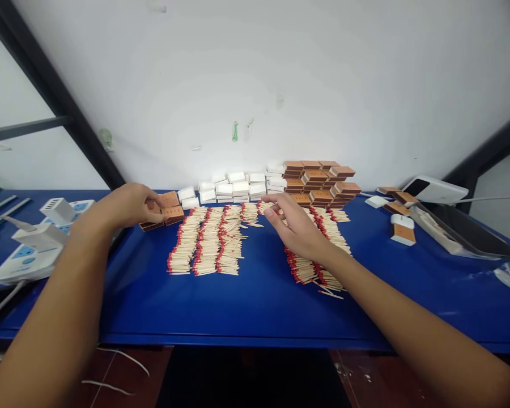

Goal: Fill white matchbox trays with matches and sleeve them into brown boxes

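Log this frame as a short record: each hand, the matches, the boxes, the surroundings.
Left hand: fingers at the orange matchboxes; grip unclear
Right hand: over the red-tipped matches, fingers bent; anything held unclear
Match layout: rows in a left and a right group
Along the wall: white matchbox trays, stacked; brown matchboxes stacked to their right
Far left: power strip
Surface: blue table
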A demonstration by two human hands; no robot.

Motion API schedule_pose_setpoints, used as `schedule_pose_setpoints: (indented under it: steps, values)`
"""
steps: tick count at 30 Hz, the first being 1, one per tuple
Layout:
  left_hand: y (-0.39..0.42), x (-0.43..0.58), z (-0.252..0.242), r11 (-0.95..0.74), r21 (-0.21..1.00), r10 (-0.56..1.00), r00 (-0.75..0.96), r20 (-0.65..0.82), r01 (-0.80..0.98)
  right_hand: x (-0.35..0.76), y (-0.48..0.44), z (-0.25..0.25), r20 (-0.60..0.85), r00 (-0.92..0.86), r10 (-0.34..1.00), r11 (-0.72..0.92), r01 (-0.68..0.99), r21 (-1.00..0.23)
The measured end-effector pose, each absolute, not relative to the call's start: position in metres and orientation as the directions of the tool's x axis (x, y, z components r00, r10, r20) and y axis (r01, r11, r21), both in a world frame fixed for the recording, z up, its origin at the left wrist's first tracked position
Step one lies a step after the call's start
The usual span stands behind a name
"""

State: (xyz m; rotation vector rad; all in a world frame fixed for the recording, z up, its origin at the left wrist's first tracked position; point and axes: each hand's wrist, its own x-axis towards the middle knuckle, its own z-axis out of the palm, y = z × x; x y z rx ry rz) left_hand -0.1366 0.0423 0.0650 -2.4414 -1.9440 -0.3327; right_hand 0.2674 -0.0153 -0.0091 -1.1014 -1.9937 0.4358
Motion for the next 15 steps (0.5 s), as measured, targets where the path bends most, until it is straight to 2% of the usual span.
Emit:
schedule_pose_setpoints:
  steps: [3,5,6,15]
  values:
    - [0.051,-0.133,0.058,-0.216,0.054,0.971,0.209,0.119,0.975,0.268,-0.016,-0.008,0.488,-0.316,0.814,0.577,0.545,-0.608]
    - [0.057,-0.13,0.048,-0.272,-0.088,0.941,0.284,0.184,0.958,0.268,-0.016,-0.008,0.492,-0.328,0.806,0.587,0.544,-0.599]
    - [0.059,-0.129,0.043,-0.306,-0.103,0.923,0.321,0.211,0.946,0.268,-0.016,-0.007,0.491,-0.334,0.805,0.59,0.545,-0.596]
    - [0.069,-0.126,0.027,-0.425,-0.035,0.891,0.424,0.163,0.905,0.267,-0.017,-0.007,0.495,-0.351,0.795,0.603,0.547,-0.581]
